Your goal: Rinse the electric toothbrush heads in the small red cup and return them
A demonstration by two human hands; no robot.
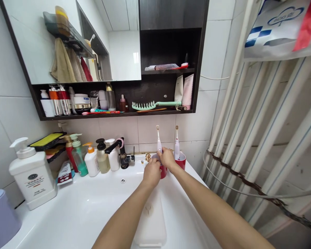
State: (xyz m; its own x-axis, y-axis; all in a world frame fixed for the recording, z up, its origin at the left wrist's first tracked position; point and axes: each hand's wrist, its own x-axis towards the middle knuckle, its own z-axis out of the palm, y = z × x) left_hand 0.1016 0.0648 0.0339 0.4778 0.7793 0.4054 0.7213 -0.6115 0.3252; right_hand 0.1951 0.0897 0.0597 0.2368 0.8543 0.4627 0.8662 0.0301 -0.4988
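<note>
At the back right of the sink, my left hand (pixel 152 170) is wrapped round a red cup (pixel 163 172), mostly hidden behind my fingers. My right hand (pixel 167 158) has its fingers closed on the lower handle of a white electric toothbrush (pixel 159 141), which stands upright over that cup. Just right of it is a second red cup (pixel 181 162) with another white electric toothbrush (pixel 177 143) leaning in it. A small gold ornament (pixel 148 157) lies left of my hands on the sink ledge.
A black faucet (pixel 123 155) and several pump bottles (pixel 92 162) line the back of the white sink (pixel 93 197). Below my arms is a pale translucent box (pixel 151 224). A dark mirror cabinet (pixel 168 93) hangs above; white radiator pipes (pixel 259 138) stand at right.
</note>
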